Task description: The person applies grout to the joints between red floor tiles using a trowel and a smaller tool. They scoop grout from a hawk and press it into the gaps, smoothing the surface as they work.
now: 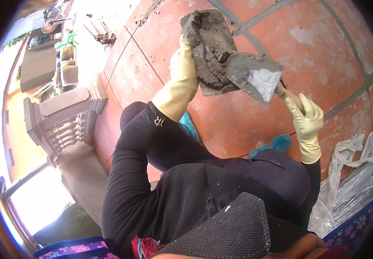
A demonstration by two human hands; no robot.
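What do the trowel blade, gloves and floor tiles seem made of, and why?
Trowel blade: probably metal, thin, with a bright patch amid dull mortar smears. Gloves: likely rubber or latex, cream, no weave visible. Floor tiles: perhaps fired clay, mostly matte, terracotta-red.

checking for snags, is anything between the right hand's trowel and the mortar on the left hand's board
Nothing visible: in this view the trowel in the right hand overlaps the grey mortar on the board in the left hand.

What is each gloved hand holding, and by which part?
The left hand holds a flat board bearing grey mortar by its left edge, the underside grip hidden; the right hand holds a trowel by its handle.
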